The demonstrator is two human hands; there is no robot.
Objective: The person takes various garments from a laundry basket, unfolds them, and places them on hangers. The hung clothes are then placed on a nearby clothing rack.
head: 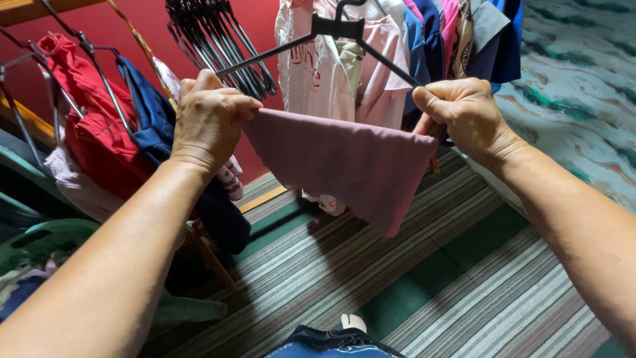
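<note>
Closest to my lens, at the bottom edge: a bit of blue denim-like cloth point(331, 345) with a pale foot tip just above it, standing on a striped woven floor mat in grey, white and green bands point(464, 278). Both forearms run up from the lower corners. My left hand point(211, 119) is closed, fingers curled over and pinching the left top corner of a mauve, smooth-fabric garment point(351, 166). My right hand point(467, 116) is closed too, thumb pressed over fingers, clamping the garment's right top corner together with the right end of a black plastic clothes hanger point(338, 30). The garment hangs stretched between the two hands at chest height, its upper edge taut, the lower part sagging to a point over the mat, in front of the hanger's arms. To the left, a green plastic chair point(46, 232) sits low, partly hidden by my left arm. Behind the left hand, a red garment point(93, 126) and a dark blue garment point(149, 109) hang on wire hangers. Farther back: a bunch of empty black hangers point(218, 40) against a red wall point(126, 33), then a row of hung shirts in pale pink, white and blue point(371, 73). Far right, a marbled green-and-white surface point(576, 86).
</note>
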